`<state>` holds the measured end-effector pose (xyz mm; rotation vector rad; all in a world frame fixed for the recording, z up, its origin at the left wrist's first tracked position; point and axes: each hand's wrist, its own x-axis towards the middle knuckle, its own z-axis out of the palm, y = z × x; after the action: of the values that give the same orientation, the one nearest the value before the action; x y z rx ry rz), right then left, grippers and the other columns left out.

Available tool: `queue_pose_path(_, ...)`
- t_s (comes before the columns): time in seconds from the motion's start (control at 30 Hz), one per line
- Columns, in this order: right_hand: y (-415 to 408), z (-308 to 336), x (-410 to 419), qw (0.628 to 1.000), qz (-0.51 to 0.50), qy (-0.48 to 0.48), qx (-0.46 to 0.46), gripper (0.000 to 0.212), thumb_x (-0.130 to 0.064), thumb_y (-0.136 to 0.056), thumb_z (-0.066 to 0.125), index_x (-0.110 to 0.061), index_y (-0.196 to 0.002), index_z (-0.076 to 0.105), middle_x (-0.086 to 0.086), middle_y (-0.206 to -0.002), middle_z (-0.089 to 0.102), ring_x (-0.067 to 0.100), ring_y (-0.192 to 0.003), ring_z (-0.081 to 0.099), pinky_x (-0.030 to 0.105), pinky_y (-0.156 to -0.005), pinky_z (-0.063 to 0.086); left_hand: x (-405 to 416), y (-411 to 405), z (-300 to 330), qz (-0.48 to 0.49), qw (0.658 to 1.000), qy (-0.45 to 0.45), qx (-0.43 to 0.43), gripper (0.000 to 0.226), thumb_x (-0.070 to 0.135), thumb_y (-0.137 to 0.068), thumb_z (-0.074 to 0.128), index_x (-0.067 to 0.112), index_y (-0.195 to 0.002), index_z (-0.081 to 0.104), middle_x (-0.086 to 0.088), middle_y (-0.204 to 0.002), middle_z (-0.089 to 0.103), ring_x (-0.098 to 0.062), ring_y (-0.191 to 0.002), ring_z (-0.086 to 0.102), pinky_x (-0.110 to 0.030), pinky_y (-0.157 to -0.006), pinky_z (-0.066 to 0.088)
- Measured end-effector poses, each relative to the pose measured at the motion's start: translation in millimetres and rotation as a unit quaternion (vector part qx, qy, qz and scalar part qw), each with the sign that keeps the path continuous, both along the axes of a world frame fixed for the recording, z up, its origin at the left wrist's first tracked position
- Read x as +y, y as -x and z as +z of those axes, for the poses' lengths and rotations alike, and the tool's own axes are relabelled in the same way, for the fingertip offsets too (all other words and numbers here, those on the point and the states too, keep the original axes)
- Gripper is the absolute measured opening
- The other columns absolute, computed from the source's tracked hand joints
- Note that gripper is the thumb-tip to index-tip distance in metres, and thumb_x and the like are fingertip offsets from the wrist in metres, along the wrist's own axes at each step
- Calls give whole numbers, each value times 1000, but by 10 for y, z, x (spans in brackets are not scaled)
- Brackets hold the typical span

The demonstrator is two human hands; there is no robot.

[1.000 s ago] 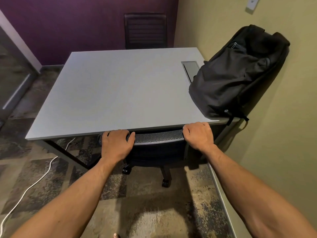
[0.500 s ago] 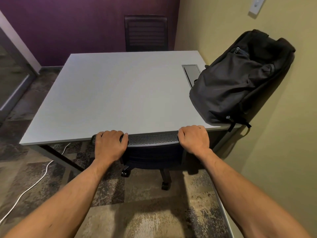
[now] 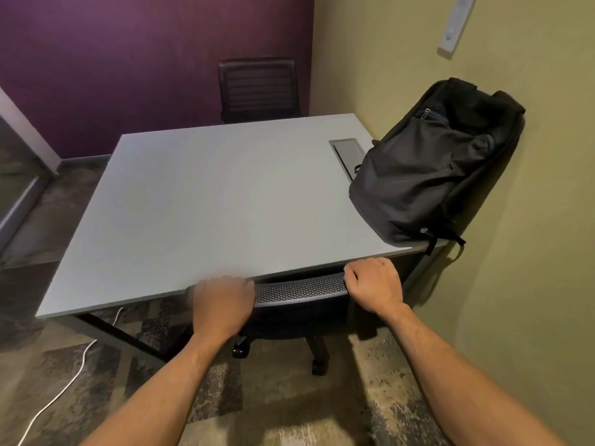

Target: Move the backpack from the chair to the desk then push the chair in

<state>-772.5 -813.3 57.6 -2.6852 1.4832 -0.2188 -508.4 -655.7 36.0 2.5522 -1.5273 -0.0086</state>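
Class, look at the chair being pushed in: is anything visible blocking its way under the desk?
Nothing visible blocks it. Both the left hand and right hand grip the chair back, which sits at the desk edge. The backpack rests on the desk, clear of the path.

no readable text, small pale tag on backpack (image 3: 431,175) too blurred to read

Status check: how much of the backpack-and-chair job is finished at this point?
Done: the backpack stands on the desk at its right edge, leaning on the wall. In hand: the left hand and right hand each have a grip on the top of the chair back, which sits at the desk edge with the seat underneath. Left: likely only letting go, perhaps a last nudge.
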Motion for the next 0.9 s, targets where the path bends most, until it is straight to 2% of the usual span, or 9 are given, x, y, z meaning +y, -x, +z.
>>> queue_pose_path(0.2, -10, -30, 63, 999, -19, 10, 36, 44, -35, -95, 30, -21, -80, 69, -3, -85, 72, 19, -85, 62, 39, -89, 40, 22, -30, 14, -22, 999, -7, 24, 60, 54, -94, 22, 25, -105, 73, 6, -108, 74, -17, -105, 63, -48, -109, 32)
queue_pose_path(0.43, -24, 18, 76, 998, -27, -1, 53, 43, -33, -95, 28, -23, -77, 66, -4, -85, 71, 18, -85, 61, 39, -88, 40, 32, -23, 47, -21, 999, -3, 33, 60, 54, -94, 22, 25, -106, 73, 6, -110, 74, -16, -106, 63, -48, -113, 28)
queue_pose_path(0.6, -11, 55, 55, 999, -6, -31, 35, 46, -37, -94, 23, -24, -73, 61, -4, -82, 68, 19, -85, 61, 41, -91, 40, 33, -16, 75, -25, 999, -13, 46, 65, 56, -94, 16, 25, -119, 68, 6, -124, 69, -15, -121, 56, -50, -118, 19)
queue_pose_path(0.67, -2, 77, 23, 998, 6, -58, 23, 46, -41, -96, 23, -24, -86, 65, -1, -96, 70, 21, -97, 62, 43, -95, 39, 17, -37, 94, -36, 997, -45, 57, 64, 55, -97, 15, 26, -135, 57, 4, -143, 56, -17, -138, 42, -53, -120, 10)
queue_pose_path(0.7, 5, 88, -1, 998, 10, -68, 12, 45, -44, -97, 27, -23, -101, 66, 2, -109, 70, 22, -107, 60, 44, -99, 38, -2, -60, 107, -45, 995, -66, 63, 63, 55, -99, 14, 26, -145, 46, 4, -154, 45, -17, -146, 31, -54, -121, 4)
queue_pose_path(0.77, 13, 86, -37, 997, 6, -82, -5, 51, -49, -99, 35, -16, -132, 55, 4, -135, 60, 23, -127, 50, 45, -107, 33, -63, -112, 133, -67, 990, -109, 67, 66, 57, -100, 13, 25, -156, 24, 3, -165, 21, -17, -154, 8, -54, -121, -4)
queue_pose_path(0.83, 6, 75, -70, 997, 8, -79, -13, 60, -53, -98, 37, -15, -144, 43, 4, -147, 50, 22, -137, 41, 44, -112, 28, -123, -153, 169, -84, 987, -126, 63, 69, 59, -99, 12, 23, -158, 11, 3, -167, 7, -17, -154, -6, -53, -122, -7)
queue_pose_path(0.9, -28, 82, -78, 998, 23, -57, -11, 65, -56, -98, 35, -15, -149, 35, 4, -154, 42, 21, -143, 32, 44, -116, 25, -148, -147, 205, -86, 988, -108, 67, 74, 64, -97, 10, 22, -158, 7, 3, -167, 1, -17, -153, -12, -50, -122, -9)
